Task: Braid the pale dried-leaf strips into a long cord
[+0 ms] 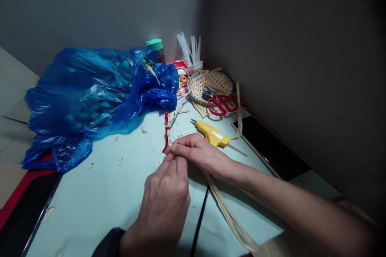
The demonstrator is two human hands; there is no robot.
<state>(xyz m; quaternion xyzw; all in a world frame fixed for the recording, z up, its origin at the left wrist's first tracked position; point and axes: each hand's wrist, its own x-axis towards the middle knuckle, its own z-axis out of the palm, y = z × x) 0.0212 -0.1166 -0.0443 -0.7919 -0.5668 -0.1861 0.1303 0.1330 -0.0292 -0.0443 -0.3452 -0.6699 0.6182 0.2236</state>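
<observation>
My left hand and my right hand meet over the middle of the table, fingertips pressed together. Between them they pinch a pale braid of flat plant-fibre strips, which runs away from me toward the basket. Just left of the braid lies a thin red strand, its near end close to my fingertips. Long loose pale strips trail from under my right hand toward the near edge. The exact spot where my fingers grip is partly hidden. A yellow glue gun lies beyond my right hand.
A big blue plastic bag fills the back left. A woven basket holds red-handled scissors; behind it stands a cup of glue sticks. A dark phone-like slab lies right, against the wall. Fibre scraps dot the pale table.
</observation>
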